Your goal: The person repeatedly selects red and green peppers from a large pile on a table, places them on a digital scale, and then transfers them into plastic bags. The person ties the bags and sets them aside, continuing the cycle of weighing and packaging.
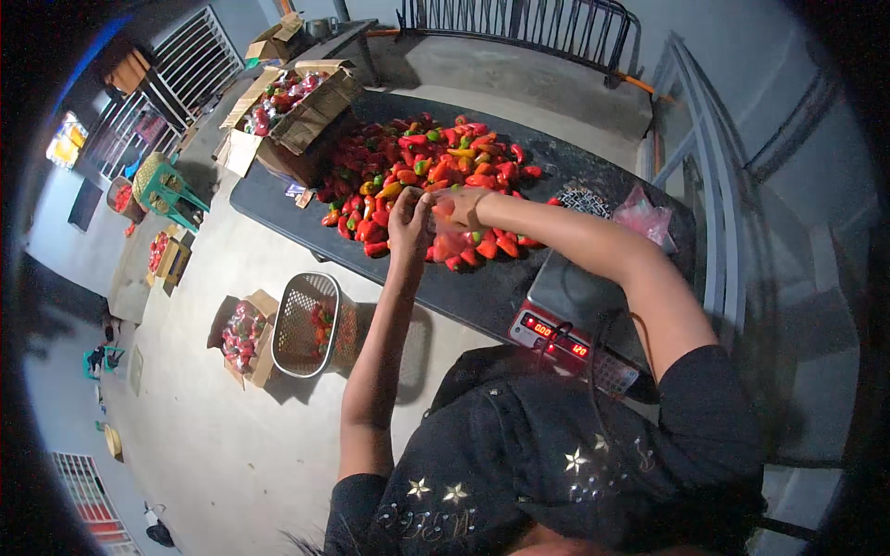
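Observation:
Over the front of a big heap of red peppers [445, 167], some of them green or orange, my two hands meet. My left hand [408, 218] is closed, its fingertips pinching the upper edge of a clear plastic bag [449, 243]. Just to the right, my right hand [466, 208] is also closed at the top of this bag. Reddish shapes show through the film, but I cannot make out whether they are peppers inside or behind it. The bag's mouth is partly hidden by my fingers.
A digital scale [565, 338] with a lit red display stands at the table's near right, by a pink plastic bag [642, 221]. An open carton [301, 116] of bagged peppers sits at the far left. On the floor are a basket [287, 371] and a box [262, 363].

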A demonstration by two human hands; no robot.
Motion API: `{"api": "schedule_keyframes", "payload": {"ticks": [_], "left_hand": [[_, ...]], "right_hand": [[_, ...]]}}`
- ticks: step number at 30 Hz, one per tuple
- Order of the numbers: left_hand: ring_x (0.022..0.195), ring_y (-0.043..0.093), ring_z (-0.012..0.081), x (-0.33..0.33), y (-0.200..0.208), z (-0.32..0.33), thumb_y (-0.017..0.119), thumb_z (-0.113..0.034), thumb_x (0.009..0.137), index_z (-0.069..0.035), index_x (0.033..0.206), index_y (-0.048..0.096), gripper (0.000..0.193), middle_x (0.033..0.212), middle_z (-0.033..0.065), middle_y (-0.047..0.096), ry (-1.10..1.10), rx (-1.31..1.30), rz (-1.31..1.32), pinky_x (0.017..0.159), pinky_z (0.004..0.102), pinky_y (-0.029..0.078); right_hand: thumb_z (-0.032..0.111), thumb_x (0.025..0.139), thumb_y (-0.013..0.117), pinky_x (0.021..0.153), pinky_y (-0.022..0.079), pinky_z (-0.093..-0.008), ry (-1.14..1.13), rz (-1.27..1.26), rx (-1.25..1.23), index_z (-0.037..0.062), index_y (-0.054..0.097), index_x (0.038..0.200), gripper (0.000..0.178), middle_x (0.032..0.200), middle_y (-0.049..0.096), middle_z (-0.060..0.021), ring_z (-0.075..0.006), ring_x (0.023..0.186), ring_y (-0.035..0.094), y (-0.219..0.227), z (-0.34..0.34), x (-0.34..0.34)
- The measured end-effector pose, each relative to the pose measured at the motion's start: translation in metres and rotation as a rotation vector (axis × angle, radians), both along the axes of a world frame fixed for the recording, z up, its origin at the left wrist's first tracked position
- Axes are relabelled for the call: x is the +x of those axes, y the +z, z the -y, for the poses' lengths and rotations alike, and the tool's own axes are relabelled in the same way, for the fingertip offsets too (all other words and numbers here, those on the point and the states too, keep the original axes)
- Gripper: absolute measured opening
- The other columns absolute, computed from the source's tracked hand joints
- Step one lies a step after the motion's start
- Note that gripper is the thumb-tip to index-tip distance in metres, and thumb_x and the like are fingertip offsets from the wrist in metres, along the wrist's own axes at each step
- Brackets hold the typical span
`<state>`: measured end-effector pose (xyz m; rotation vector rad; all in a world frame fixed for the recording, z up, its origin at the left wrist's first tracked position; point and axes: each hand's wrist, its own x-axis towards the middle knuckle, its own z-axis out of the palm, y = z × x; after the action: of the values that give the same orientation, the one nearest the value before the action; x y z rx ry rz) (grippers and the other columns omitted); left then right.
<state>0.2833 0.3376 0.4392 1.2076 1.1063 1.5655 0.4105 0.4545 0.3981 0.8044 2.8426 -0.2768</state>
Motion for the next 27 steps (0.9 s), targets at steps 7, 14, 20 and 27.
{"api": "schedule_keyframes", "payload": {"ticks": [7,14,20,27], "left_hand": [[0.064,0.041,0.0033,0.006,0.012,0.0,0.054,-0.02,0.09,-0.007,0.087,0.053,0.014,0.073,-0.0051,0.046,-0.076,-0.003,-0.003,0.054,0.0186,0.033],[0.058,0.04,0.0036,-0.038,0.033,-0.018,0.054,-0.02,0.09,-0.006,0.082,0.054,0.016,0.068,-0.0042,0.047,0.097,0.122,-0.085,0.05,0.0213,0.032],[0.062,0.043,0.0015,-0.043,0.051,-0.01,0.053,-0.02,0.091,-0.007,0.087,0.056,0.013,0.072,-0.0058,0.049,-0.047,0.048,0.018,0.051,0.016,0.034],[0.065,0.043,0.0023,-0.038,0.069,0.014,0.052,-0.019,0.091,-0.007,0.089,0.055,0.012,0.075,-0.0044,0.048,-0.123,0.05,-0.022,0.054,0.0168,0.035]], "right_hand": [[0.035,0.075,0.06,0.091,0.043,-0.0397,0.087,-0.197,-0.038,0.0027,0.052,0.109,0.048,0.119,0.052,-0.0175,-0.0322,0.109,0.052,0.019,-0.004,0.005],[0.033,0.085,0.051,0.073,0.048,-0.0397,0.404,-0.546,-0.064,0.0002,0.056,0.094,0.035,0.086,0.06,-0.0176,-0.0344,0.082,0.059,0.106,0.026,0.004],[0.033,0.078,0.063,0.066,0.044,-0.0389,0.098,-0.639,0.162,0.0082,0.047,0.11,0.043,0.074,0.055,-0.013,-0.0303,0.074,0.058,0.138,0.058,0.049],[0.023,0.081,0.057,0.061,0.043,-0.0414,0.092,-0.765,0.093,0.0042,0.055,0.08,0.019,0.07,0.058,-0.0162,-0.035,0.069,0.059,0.12,0.046,0.014]]}}
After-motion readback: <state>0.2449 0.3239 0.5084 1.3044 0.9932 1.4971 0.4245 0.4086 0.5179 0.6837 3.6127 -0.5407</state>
